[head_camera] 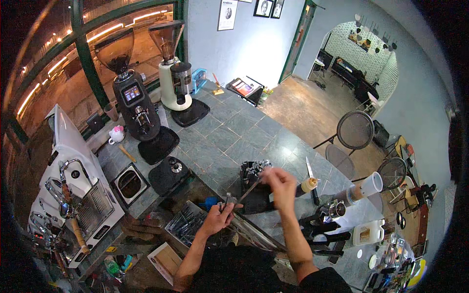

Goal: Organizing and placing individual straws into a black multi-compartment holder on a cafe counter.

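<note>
My left hand (217, 219) grips a small greyish thing (231, 199) over the counter's near edge; its exact kind is too small to tell. Between the fingertips of my right hand (282, 186), slightly blurred, is the upper end of a thin rod (250, 192). The rod slants down towards the small thing in the left hand. Just beyond both hands sits a black container (246, 174) with a heap of small shiny grey pieces (258, 167) in its far end. Below the left hand, a drawer or box (185, 221) holds many clear-wrapped items.
An espresso machine (84, 205) stands at left, with two coffee grinders (133, 106) by the window. A knife (310, 168) and a squeeze bottle (307, 185) lie right of my right hand. Stacked plastic cups (361, 188) and a white jug (368, 232) are farther right.
</note>
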`<state>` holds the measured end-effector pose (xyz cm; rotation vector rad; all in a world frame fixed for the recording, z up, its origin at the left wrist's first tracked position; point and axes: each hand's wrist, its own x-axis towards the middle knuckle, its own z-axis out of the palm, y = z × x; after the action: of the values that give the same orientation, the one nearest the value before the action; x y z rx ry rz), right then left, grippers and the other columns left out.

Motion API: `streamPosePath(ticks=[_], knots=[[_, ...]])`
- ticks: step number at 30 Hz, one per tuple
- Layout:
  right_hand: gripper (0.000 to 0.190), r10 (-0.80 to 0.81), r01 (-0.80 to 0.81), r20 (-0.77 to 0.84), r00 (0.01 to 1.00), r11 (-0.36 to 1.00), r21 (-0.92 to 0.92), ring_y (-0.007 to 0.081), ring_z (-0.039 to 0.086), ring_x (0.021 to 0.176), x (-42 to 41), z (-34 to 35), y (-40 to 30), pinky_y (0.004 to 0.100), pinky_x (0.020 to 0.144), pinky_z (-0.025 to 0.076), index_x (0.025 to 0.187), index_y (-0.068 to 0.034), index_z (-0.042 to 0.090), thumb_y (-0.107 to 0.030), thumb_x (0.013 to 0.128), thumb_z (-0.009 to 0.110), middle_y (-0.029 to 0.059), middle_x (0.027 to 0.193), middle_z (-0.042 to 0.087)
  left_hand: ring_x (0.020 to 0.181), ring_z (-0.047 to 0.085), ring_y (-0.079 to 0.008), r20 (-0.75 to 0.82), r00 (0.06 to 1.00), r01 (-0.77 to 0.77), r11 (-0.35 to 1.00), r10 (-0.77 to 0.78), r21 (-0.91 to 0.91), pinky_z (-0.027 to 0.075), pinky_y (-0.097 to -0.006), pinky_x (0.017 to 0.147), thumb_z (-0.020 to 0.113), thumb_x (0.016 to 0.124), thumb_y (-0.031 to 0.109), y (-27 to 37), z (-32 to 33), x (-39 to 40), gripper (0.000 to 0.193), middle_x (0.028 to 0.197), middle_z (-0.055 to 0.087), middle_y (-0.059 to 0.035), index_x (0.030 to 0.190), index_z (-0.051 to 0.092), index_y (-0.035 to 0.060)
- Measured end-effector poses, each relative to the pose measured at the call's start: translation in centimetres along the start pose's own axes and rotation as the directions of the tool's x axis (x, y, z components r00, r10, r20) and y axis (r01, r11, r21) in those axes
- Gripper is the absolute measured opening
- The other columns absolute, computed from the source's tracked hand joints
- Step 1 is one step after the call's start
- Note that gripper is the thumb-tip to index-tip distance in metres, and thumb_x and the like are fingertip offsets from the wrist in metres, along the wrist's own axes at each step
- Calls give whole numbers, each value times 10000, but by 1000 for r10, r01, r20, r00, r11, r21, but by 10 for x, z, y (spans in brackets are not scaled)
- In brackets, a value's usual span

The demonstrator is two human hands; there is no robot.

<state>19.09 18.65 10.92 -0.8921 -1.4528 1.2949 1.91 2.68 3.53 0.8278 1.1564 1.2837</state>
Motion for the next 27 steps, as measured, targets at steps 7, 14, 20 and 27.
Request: streamPosePath(ticks=[7,14,20,27], knots=[[122,-642,452,-311,701,737,-502,151,717,876,44,-16,-32,312,799,561,1023,17,741,-33,914,762,73,909,753,482,362,-41,-35,999,-18,1000,18,-5,293,-262,454,506,1104,363,-12,-6,3,458,571,410,59,1062,726,-36],[123,-558,454,26,829,645,-615,300,726,920,44,-4,49,376,821,555,966,-28,750,-88,866,789,157,1021,752,495,369,-32,-29,998,-50,999,49,-17,296,-252,453,500,1107,365,-7,-2,6,465,586,426,59,1047,721,-40],[246,-643,545,303,703,215,-810,338,663,1017,19,13,30,426,933,499,1089,-58,762,-114,852,795,144,1050,734,474,383,-56,-46,999,-5,1000,6,23,352,-254,449,445,1122,335,-7,-8,5,453,574,444,36,1029,710,-21],[271,14,80,327,945,959,-271,186,693,853,-40,36,22,314,781,550,1095,-23,775,-176,876,818,119,1008,754,515,394,-34,-19,994,102,989,-104,-108,301,-243,463,528,1092,393,-18,3,10,440,613,454,59,1010,726,7]])
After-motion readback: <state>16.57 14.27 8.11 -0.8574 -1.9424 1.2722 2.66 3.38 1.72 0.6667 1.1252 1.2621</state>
